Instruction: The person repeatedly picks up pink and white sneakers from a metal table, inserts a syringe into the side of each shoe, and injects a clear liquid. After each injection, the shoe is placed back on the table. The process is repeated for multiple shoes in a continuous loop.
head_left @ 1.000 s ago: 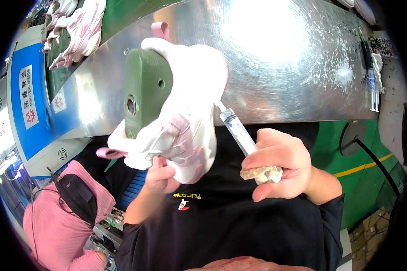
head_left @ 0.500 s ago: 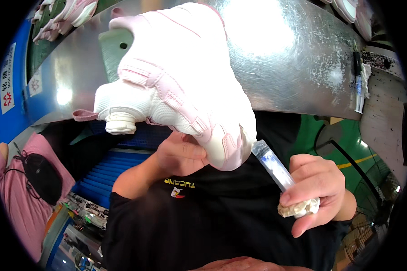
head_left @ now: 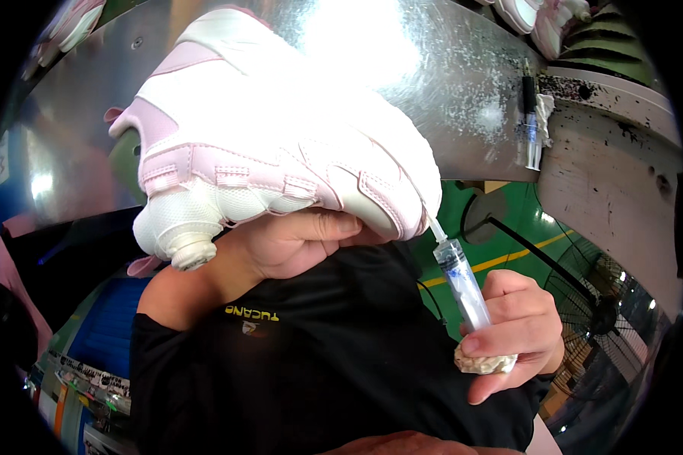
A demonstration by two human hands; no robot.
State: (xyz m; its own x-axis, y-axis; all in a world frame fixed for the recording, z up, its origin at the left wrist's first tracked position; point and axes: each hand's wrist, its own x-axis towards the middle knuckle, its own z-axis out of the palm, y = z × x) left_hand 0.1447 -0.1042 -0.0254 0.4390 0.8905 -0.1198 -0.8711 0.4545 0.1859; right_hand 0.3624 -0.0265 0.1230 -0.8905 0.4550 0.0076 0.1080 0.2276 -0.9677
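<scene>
A pink and white sneaker (head_left: 273, 144) fills the upper left, lying on its side with its toe toward the right. Green shoe-last material (head_left: 126, 163) shows in its opening. My left hand (head_left: 296, 243) grips the shoe from the near side, thumb on the upper near the toe; its other fingers are partly hidden beneath. In my right hand (head_left: 516, 326) is a clear plastic syringe (head_left: 464, 284), pointing up and left. Its narrow tip meets the toe edge where upper and sole join. A crumpled off-white wad (head_left: 484, 361) covers the plunger end, under my fingers.
Behind the shoe lies a shiny metal worktop (head_left: 463, 98) with white residue. A second syringe (head_left: 533, 129) rests at its right end beside a pale metal ledge (head_left: 607, 174). More shoes (head_left: 520, 14) stand at the far edge. A black fan (head_left: 603, 311) is at right.
The shoe has turned so more of its side shows, and my left hand has turned with it. The syringe stands more upright, its tip still at the toe. The view has shifted rightward.
</scene>
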